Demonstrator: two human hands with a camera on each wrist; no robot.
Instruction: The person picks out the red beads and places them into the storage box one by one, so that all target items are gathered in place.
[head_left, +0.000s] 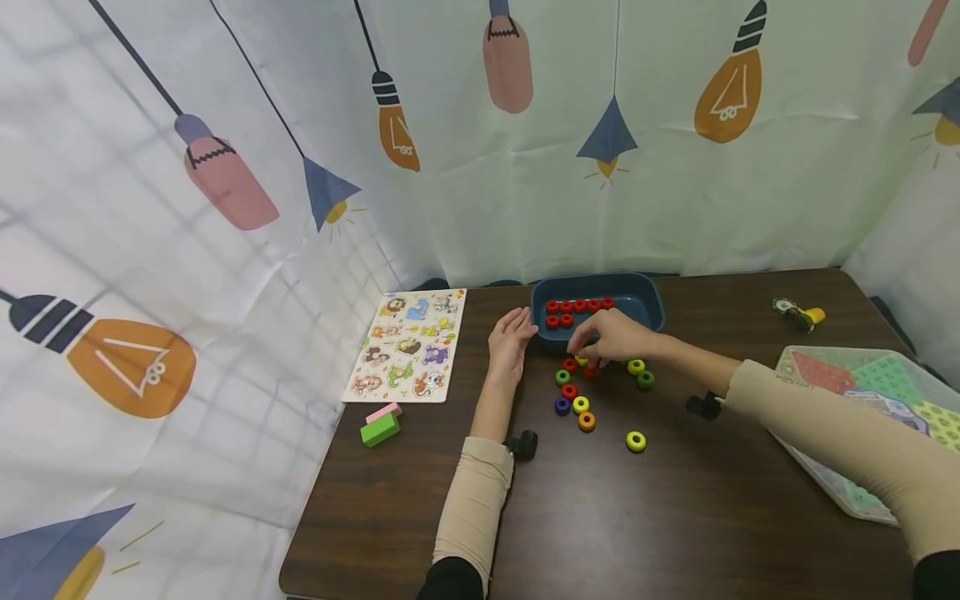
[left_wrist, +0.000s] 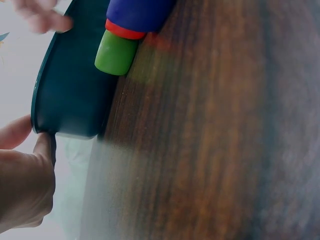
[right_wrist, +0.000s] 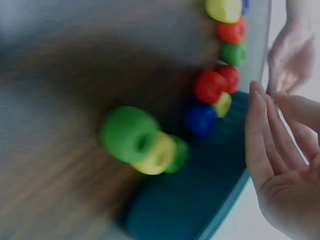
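A dark blue tray [head_left: 647,310] stands at the back of the table, with several red ring beads [head_left: 579,306] lined up in rows inside. My left hand [head_left: 510,343] touches the tray's left end, fingers fairly straight. Just in front of the tray, my right hand [head_left: 618,336] hangs over loose beads with fingers bent downward. The right wrist view shows that hand's fingers [right_wrist: 256,125] and thumb close together, with no bead visible between them. Below it lie a green bead [head_left: 562,377], a red bead [head_left: 569,392], a blue bead [head_left: 562,407] and others.
An animal puzzle board [head_left: 408,346] lies left, with green and pink blocks [head_left: 380,428] before it. A lone yellow bead [head_left: 636,442] sits nearer the front. On the right are a clear case [head_left: 795,367] with coloured contents and a small yellow-handled tool [head_left: 812,317].
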